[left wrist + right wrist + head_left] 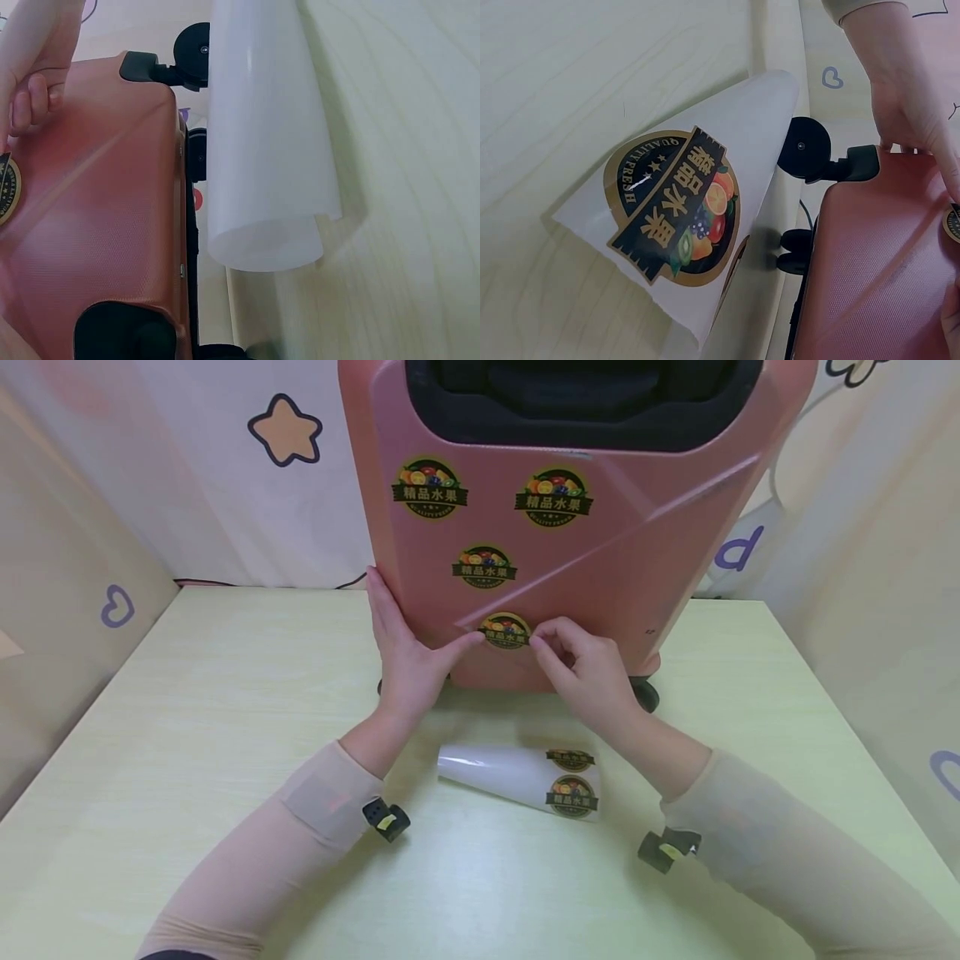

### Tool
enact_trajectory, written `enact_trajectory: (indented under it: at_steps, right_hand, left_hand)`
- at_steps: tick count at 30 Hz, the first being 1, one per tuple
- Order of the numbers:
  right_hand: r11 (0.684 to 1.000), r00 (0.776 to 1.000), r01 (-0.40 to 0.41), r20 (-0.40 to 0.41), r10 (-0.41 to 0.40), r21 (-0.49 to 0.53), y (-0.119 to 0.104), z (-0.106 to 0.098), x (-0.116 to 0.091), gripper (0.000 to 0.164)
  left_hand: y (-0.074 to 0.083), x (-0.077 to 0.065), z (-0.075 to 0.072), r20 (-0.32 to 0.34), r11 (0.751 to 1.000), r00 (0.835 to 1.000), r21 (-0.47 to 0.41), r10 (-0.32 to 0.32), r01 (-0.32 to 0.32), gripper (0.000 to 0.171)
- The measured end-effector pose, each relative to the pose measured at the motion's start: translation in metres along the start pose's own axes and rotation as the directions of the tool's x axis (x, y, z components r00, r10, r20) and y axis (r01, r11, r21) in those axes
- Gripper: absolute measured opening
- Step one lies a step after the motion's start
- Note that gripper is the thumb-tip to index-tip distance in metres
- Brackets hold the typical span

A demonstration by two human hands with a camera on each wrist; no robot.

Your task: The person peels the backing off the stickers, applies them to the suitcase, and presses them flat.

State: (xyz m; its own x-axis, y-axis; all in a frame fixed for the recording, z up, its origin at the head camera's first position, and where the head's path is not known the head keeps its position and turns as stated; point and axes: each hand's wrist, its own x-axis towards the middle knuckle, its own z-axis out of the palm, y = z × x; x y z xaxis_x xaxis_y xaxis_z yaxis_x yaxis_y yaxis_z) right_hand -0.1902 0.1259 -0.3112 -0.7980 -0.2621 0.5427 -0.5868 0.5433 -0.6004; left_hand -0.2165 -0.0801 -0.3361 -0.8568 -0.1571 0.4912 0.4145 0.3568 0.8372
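Note:
A pink hard-shell suitcase (600, 577) stands upright on the table. Low on its front is a round fruit-label sticker (505, 631) with black and gold printing. My left hand (408, 660) rests on the suitcase's lower left side, fingers stretched along its edge and thumb touching the sticker's left end. At the sticker's right end, my right hand (588, 672) pinches the edge between thumb and index finger; its other fingers are curled, as the left wrist view shows. Three matching stickers, including the upper left one (430, 489), sit higher up.
A white sticker sheet (502, 772), curled at its left end, lies on the table (225, 693) between the forearms, bearing two more labels. Dark wheels (804, 146) are at the suitcase's base. Behind hangs a patterned curtain (195, 477).

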Motion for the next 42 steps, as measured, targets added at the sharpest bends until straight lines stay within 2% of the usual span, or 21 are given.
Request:
enact_trajectory:
  at_steps: [6, 12, 19, 20, 22, 23, 24, 25, 26, 27, 28, 29, 30, 31, 32, 33, 37, 39, 42]
  right_hand:
    - [1.0, 1.0, 0.005, -0.003, -0.005, -0.002, 0.0, 0.0, 0.0, 0.008]
    - [1.0, 1.0, 0.008, 0.002, -0.008, -0.005, 0.002, 0.001, 0.0, 0.008]
    - [1.0, 1.0, 0.013, -0.004, -0.013, -0.019, 0.004, 0.001, -0.001, 0.008]
    - [1.0, 1.0, 0.014, -0.005, -0.014, -0.022, 0.003, 0.001, -0.001, 0.008]
    - [0.999, 1.0, 0.019, -0.007, -0.019, -0.029, 0.004, 0.002, -0.001, 0.009]
    - [0.999, 1.0, 0.021, -0.006, -0.021, -0.034, 0.004, 0.002, -0.001, 0.009]
    - [0.999, 1.0, 0.024, -0.007, -0.024, -0.038, 0.003, 0.002, 0.0, 0.009]
    - [0.999, 1.0, 0.023, -0.007, -0.024, -0.04, 0.004, 0.002, 0.0, 0.009]
    - [0.999, 1.0, 0.025, -0.009, -0.025, -0.044, 0.004, 0.001, 0.0, 0.008]
    - [0.999, 1.0, 0.025, -0.013, -0.026, -0.048, 0.004, 0.001, 0.0, 0.008]
    - [0.998, 1.0, 0.025, -0.016, -0.026, -0.052, 0.004, 0.001, 0.0, 0.007]
    - [0.998, 0.999, 0.025, -0.018, -0.026, -0.056, 0.004, 0.0, 0.001, 0.007]
    - [0.998, 0.999, 0.025, -0.021, -0.026, -0.058, 0.004, 0.0, 0.001, 0.007]
    - [0.998, 0.999, 0.024, -0.02, -0.025, -0.061, 0.004, 0.001, 0.001, 0.007]
    - [0.998, 0.999, 0.026, -0.019, -0.028, -0.064, 0.003, 0.001, 0.001, 0.007]
    - [0.997, 0.999, 0.029, -0.018, -0.03, -0.065, 0.003, 0.001, 0.001, 0.008]
    - [0.997, 0.999, 0.038, -0.015, -0.039, -0.064, 0.002, 0.002, 0.001, 0.008]
    - [0.997, 0.999, 0.039, -0.018, -0.04, -0.065, 0.002, 0.002, 0.001, 0.007]
    - [0.997, 0.999, 0.039, -0.022, -0.041, -0.071, 0.002, 0.002, 0.001, 0.007]
  left_hand:
    - [0.0, -0.001, 0.001, -0.013, 1.0, 1.0, 0.01, 0.014, -0.013, 0.129]
    - [-0.001, -0.001, 0.004, -0.068, 0.997, 0.996, 0.042, 0.061, -0.058, 0.127]
    - [0.0, -0.006, 0.004, -0.069, 0.998, 0.997, 0.062, 0.031, -0.027, 0.122]
    - [0.0, -0.008, 0.002, -0.065, 0.996, 0.997, 0.082, 0.046, -0.04, 0.119]
    - [-0.002, -0.013, -0.002, -0.054, 0.976, 0.987, 0.166, 0.15, -0.14, 0.112]
    - [-0.004, -0.015, -0.005, -0.03, 0.949, 0.972, 0.228, 0.232, -0.219, 0.106]
    - [-0.006, -0.017, -0.008, 0.006, 0.899, 0.944, 0.303, 0.329, -0.315, 0.099]
    - [-0.009, -0.018, -0.01, 0.055, 0.825, 0.9, 0.377, 0.433, -0.42, 0.092]
    - [-0.012, -0.019, -0.013, 0.112, 0.731, 0.84, 0.441, 0.53, -0.52, 0.086]
    - [-0.015, -0.02, -0.015, 0.174, 0.626, 0.772, 0.49, 0.612, -0.607, 0.08]
    - [-0.018, -0.02, -0.017, 0.238, 0.529, 0.708, 0.52, 0.665, -0.671, 0.076]
    - [-0.021, -0.02, -0.018, 0.292, 0.449, 0.657, 0.538, 0.695, -0.714, 0.073]
    - [-0.024, -0.02, -0.02, 0.333, 0.384, 0.616, 0.549, 0.714, -0.742, 0.072]
    - [-0.026, -0.019, -0.021, 0.362, 0.341, 0.588, 0.553, 0.723, -0.76, 0.07]
    - [-0.027, -0.018, -0.023, 0.381, 0.313, 0.573, 0.559, 0.726, -0.768, 0.07]
    - [-0.028, -0.017, -0.024, 0.394, 0.294, 0.566, 0.566, 0.724, -0.77, 0.07]
    - [-0.027, -0.011, -0.028, 0.422, 0.258, 0.553, 0.576, 0.719, -0.775, 0.068]
    - [-0.025, -0.009, -0.029, 0.436, 0.243, 0.552, 0.584, 0.711, -0.774, 0.068]
    - [-0.022, -0.006, -0.03, 0.45, 0.228, 0.559, 0.6, 0.696, -0.767, 0.067]
